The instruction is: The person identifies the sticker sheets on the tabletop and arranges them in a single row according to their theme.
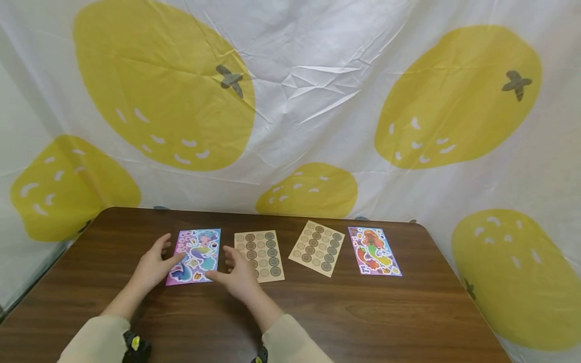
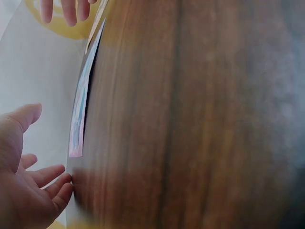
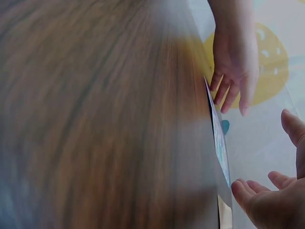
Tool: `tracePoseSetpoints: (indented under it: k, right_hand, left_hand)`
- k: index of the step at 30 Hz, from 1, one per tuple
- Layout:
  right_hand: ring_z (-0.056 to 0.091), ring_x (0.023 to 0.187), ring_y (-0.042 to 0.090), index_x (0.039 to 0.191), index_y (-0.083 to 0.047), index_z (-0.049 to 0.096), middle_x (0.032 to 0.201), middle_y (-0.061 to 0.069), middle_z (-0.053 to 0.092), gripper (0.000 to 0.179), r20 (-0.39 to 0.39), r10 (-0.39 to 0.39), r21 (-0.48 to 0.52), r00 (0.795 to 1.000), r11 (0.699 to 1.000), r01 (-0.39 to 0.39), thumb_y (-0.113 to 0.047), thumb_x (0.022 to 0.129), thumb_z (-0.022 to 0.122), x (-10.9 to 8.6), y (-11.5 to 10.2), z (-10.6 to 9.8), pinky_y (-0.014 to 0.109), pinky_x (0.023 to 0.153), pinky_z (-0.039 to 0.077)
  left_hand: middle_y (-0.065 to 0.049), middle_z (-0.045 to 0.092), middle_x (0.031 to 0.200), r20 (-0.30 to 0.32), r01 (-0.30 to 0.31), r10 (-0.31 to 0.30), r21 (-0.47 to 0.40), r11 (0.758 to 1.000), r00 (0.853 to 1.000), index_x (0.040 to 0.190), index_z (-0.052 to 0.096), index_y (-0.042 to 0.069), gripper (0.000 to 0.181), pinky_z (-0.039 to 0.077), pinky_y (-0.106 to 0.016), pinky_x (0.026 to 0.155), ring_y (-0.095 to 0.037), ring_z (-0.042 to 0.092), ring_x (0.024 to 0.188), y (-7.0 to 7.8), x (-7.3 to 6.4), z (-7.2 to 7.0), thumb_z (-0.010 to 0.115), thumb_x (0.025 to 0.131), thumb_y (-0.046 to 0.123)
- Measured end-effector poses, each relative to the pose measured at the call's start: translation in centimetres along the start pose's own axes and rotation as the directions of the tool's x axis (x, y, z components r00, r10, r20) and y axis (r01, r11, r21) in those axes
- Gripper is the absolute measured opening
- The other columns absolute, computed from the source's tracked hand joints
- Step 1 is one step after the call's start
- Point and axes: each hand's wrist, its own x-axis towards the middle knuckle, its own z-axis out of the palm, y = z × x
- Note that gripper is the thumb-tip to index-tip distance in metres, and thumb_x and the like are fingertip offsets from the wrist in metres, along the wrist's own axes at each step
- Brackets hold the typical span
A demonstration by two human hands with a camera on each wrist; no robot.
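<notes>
A glossy mermaid sticker sheet (image 1: 197, 254), purple, pink and blue, lies on the table between the two hands. At its left edge is my left hand (image 1: 152, 264), fingers spread and thumb reaching over the sheet in the head view. My right hand (image 1: 240, 277) is at its right edge, fingers loosely bent and thumb near the lower right corner. Neither hand holds anything. Partly behind the right hand lies a tan sheet (image 1: 272, 257) with rows of round stickers. The left wrist view shows the left hand (image 2: 33, 176) beside the mermaid sheet (image 2: 81, 109), seen nearly edge-on.
Farther right, a second tan sheet of round stickers (image 1: 317, 248) lies at an angle. Beyond it is another mermaid sheet (image 1: 374, 251) with a red-haired figure. The brown wooden table (image 1: 363, 322) backs onto a white curtain (image 1: 313, 126) printed with yellow lemons.
</notes>
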Motion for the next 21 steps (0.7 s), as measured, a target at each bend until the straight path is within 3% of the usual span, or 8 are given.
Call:
tracePoseSetpoints:
  k: [11,21]
  right_hand:
    - [0.046,0.124,0.038,0.137,0.002,0.046,0.137,0.02,0.049,0.071,0.013,0.023,0.13,1.0,0.991,-0.024,-0.014,0.077,0.08,0.4,0.8,1.2,0.045,0.102,0.038]
    - [0.038,0.131,0.038,0.141,0.003,0.039,0.142,0.024,0.04,0.072,0.052,0.036,0.289,0.998,0.956,-0.05,-0.008,0.08,0.077,0.7,1.4,1.6,0.044,0.106,0.033]
  left_hand:
    - [-0.035,0.038,0.138,-0.035,0.021,-0.024,-0.087,0.996,0.999,0.146,0.02,-0.01,0.08,0.03,-0.06,0.102,-0.049,0.038,0.125,-0.4,0.5,0.3,0.063,0.093,0.032]
    - [-0.032,0.04,0.137,-0.047,0.049,-0.055,-0.122,0.991,0.997,0.148,0.017,-0.007,0.082,0.029,-0.057,0.104,-0.047,0.039,0.127,-0.6,0.7,0.4,0.062,0.093,0.034]
